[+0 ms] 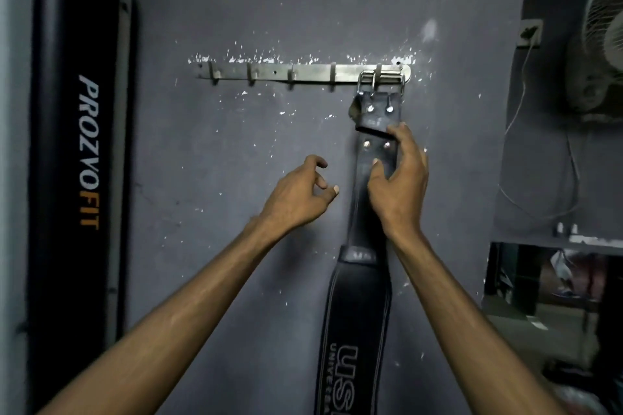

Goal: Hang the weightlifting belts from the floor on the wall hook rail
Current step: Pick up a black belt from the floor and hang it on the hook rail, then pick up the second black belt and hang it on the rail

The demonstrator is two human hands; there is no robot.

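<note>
A metal hook rail [303, 72] is fixed across the grey wall, with several hooks along it. A black leather weightlifting belt [357, 307] hangs down the wall, its steel buckle [381, 81] caught over the rightmost hook. My right hand [399, 182] grips the belt's narrow strap just under the two rivets, thumb across the front and fingers around the right edge. My left hand [300, 194] hovers a short way left of the belt with fingers curled and apart, holding nothing. No other belt is in view.
A tall black padded board [77, 145] lettered PROZVOFIT leans at the left. A wall fan [603, 44] with a dangling cord is mounted at the upper right, above a ledge [556, 239] and a doorway to a lower room.
</note>
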